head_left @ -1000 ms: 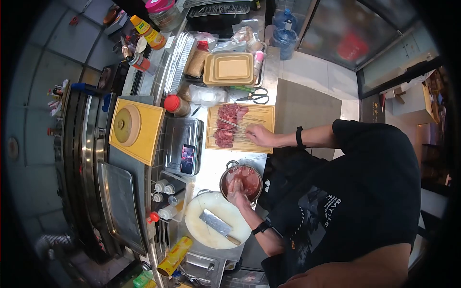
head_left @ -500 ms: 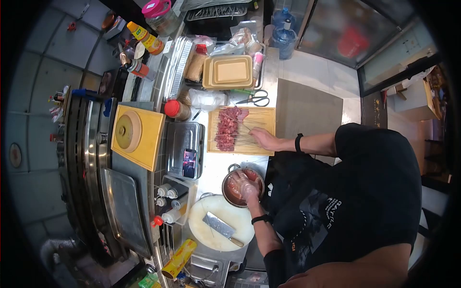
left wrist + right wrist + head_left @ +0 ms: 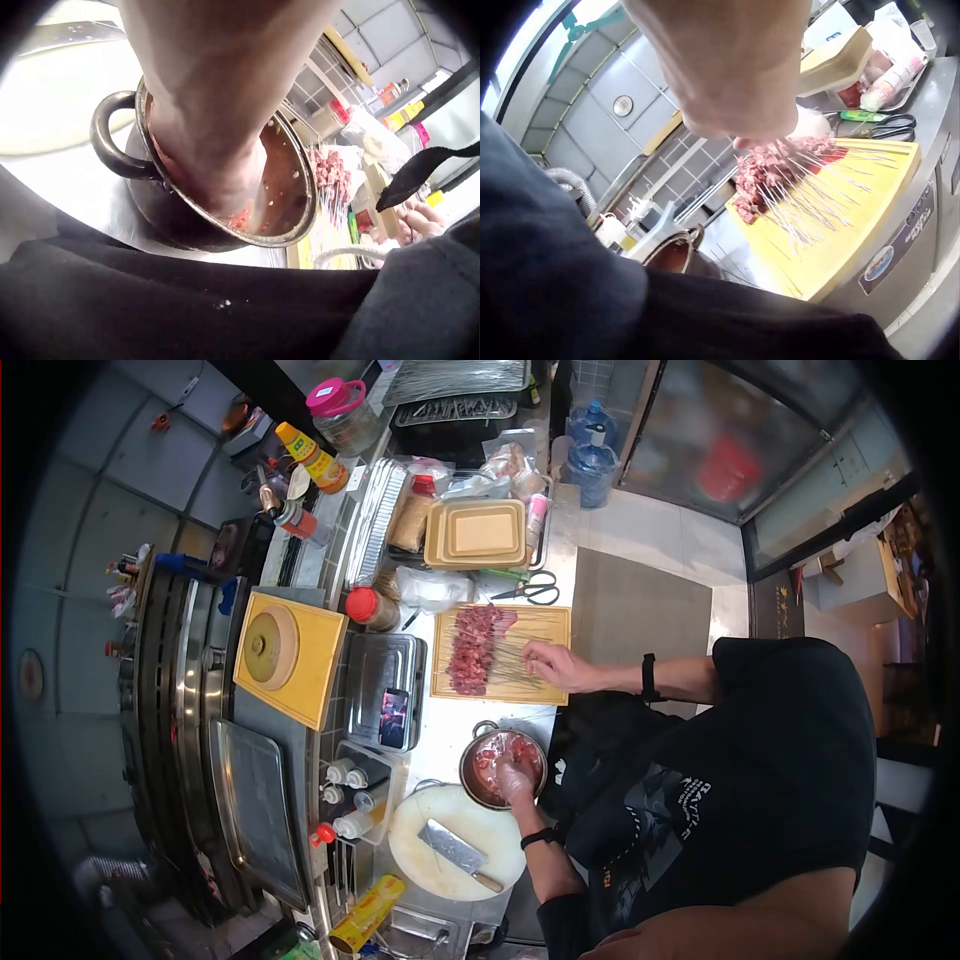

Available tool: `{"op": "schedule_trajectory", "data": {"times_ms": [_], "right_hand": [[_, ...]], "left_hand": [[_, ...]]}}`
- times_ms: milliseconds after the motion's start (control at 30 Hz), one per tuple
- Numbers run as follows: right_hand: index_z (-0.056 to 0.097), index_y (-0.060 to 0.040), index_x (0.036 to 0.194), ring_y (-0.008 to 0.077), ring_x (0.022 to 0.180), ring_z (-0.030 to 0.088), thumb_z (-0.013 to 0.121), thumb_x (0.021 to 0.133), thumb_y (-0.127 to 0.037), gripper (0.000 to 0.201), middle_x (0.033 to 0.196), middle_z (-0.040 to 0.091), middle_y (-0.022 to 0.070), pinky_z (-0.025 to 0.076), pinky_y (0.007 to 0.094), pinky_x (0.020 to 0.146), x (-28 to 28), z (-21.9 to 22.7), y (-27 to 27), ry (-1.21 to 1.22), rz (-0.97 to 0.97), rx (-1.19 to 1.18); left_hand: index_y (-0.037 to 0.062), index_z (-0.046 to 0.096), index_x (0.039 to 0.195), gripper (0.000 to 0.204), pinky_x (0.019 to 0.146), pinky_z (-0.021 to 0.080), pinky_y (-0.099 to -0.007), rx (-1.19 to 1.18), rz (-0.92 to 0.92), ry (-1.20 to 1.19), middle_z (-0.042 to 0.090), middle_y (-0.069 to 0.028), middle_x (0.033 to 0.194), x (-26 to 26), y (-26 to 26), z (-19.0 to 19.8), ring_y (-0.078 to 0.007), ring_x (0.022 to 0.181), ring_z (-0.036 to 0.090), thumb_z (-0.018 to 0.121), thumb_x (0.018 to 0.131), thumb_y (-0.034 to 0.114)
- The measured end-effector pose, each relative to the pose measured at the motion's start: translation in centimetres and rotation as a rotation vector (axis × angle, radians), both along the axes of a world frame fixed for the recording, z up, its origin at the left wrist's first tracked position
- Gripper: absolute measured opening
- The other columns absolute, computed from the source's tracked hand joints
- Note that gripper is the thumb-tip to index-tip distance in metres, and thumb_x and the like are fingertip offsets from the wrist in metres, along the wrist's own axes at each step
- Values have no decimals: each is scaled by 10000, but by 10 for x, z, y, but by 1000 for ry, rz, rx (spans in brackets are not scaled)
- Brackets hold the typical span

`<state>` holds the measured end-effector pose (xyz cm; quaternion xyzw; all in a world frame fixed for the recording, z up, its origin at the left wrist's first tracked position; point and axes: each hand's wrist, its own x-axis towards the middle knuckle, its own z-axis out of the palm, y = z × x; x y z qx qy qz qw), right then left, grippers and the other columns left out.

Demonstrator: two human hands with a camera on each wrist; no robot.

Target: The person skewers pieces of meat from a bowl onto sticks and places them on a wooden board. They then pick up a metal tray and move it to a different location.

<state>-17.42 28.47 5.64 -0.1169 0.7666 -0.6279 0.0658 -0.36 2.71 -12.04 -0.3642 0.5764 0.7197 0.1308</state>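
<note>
My left hand (image 3: 517, 780), in a clear glove, reaches into a metal pot (image 3: 464, 772) of red meat in reddish liquid; the meat hides its fingertips. In the left wrist view the wrist covers much of the pot (image 3: 300, 225). My right hand (image 3: 562, 668) is over the bare ends of skewers on a yellow board (image 3: 442, 622), fingers bent. Whether it pinches a skewer is unclear. Rows of skewered meat (image 3: 470, 655) lie left of it. In the right wrist view my right hand (image 3: 731, 82) hides its fingertips above the skewered meat (image 3: 761, 169).
A cleaver (image 3: 452, 847) lies on a round white chopping board (image 3: 410, 860) beside the pot. Scissors (image 3: 540, 592) and stacked tan trays (image 3: 435, 545) are beyond the yellow board. A phone (image 3: 393, 718) rests on a metal lidded tray (image 3: 375, 652). Squeeze bottles (image 3: 340, 770) stand nearby.
My left hand's fingers, spread over the meat half a second ago, now point down into it. My right hand has drawn back slightly toward the bare skewer ends. The head view has shifted slightly.
</note>
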Motion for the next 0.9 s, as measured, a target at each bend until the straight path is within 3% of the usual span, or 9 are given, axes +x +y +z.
{"op": "schedule_trajectory", "data": {"times_ms": [33, 100, 200, 300, 533, 600, 700, 800, 900], "right_hand": [[513, -4, 1162, 183, 800, 648, 464, 974, 25, 196, 856, 662, 121, 512, 347, 743, 3, 6, -3, -43, 15, -21], [494, -15, 1177, 143, 781, 630, 460, 991, 11, 191, 838, 659, 102, 500, 322, 719, 6, 9, -8, -87, 51, -57], [474, -26, 1196, 113, 767, 608, 452, 1020, -9, 178, 824, 645, 81, 482, 283, 680, 10, 16, -15, -125, 102, -125], [468, -22, 1197, 102, 775, 605, 449, 1043, -20, 155, 835, 633, 71, 469, 253, 659, 14, 28, -21, -210, 125, -196], [496, 8, 1114, 115, 659, 635, 509, 1031, -35, 94, 829, 689, 99, 497, 266, 569, 6, 18, -27, -261, 204, -228], [494, 15, 1081, 130, 613, 648, 519, 1028, -39, 80, 837, 709, 115, 502, 276, 533, 3, 18, -28, -330, 238, -208], [478, 15, 1026, 154, 558, 668, 522, 1024, -40, 70, 841, 736, 148, 499, 299, 480, -2, -3, -36, -333, 285, -132], [464, 16, 984, 167, 545, 685, 511, 1016, -34, 76, 826, 745, 171, 496, 321, 451, -1, -37, -46, -340, 366, -23], [469, 21, 973, 178, 535, 689, 494, 989, -27, 57, 758, 733, 159, 510, 342, 442, -3, -75, -65, -357, 444, 86]], "left_hand": [[-30, 690, 1082, 227, 853, 546, -361, -111, -90, 25, 702, -146, 987, 4, -2, 14, -263, 953, 675, 641, 924, 124], [-48, 706, 1113, 312, 868, 553, -413, -769, -605, 38, 736, -252, 1050, 4, -12, 38, -338, 962, 724, 709, 863, 138], [-46, 700, 1133, 322, 878, 551, -431, -822, -622, 15, 744, -251, 1060, 2, -17, 46, -368, 947, 732, 714, 865, 131], [-43, 701, 974, 193, 780, 544, -381, -887, -555, 57, 750, -178, 899, 1, -15, 39, -269, 799, 707, 757, 833, 77], [-4, 717, 958, 194, 776, 554, -412, -837, -430, 123, 738, -212, 889, 9, -21, 6, -321, 795, 712, 761, 813, 117], [-6, 718, 952, 193, 788, 555, -413, -875, -473, 42, 739, -217, 915, 0, -18, 36, -323, 819, 715, 765, 804, 108], [-8, 724, 953, 191, 834, 553, -415, -841, -462, 13, 738, -229, 974, -4, -14, 45, -345, 885, 717, 759, 806, 108], [-10, 727, 979, 196, 875, 548, -417, -1167, -516, 185, 734, -236, 1042, 4, -14, 45, -370, 970, 711, 745, 823, 107], [-4, 718, 1152, 328, 921, 542, -436, -1145, -608, -4, 724, -248, 1111, 9, -14, 58, -401, 1034, 699, 733, 852, 125]]}}
